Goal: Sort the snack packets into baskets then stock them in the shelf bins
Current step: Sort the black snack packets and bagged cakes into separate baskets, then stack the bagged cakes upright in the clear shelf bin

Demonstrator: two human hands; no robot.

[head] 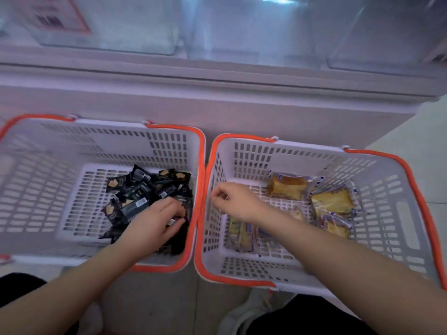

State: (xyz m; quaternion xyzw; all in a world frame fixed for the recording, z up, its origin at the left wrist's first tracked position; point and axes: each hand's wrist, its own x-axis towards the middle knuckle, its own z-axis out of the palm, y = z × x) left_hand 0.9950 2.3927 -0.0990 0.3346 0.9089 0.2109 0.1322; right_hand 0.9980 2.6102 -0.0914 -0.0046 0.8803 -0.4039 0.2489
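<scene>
Two white baskets with orange rims stand side by side on the floor. The left basket [43,180] holds several black snack packets [142,192]. My left hand [157,221] reaches into its right side and its fingers curl around black packets there. The right basket [387,213] holds several clear-wrapped yellow cake packets [331,201]. My right hand [232,201] hovers over the left part of that basket with fingers curled; nothing shows in it.
A white shelf unit [217,102] rises right behind the baskets, with clear plastic bins [254,39] on top. A sign [55,15] sits at the upper left. My shoe [251,313] and dark trousers show at the bottom edge.
</scene>
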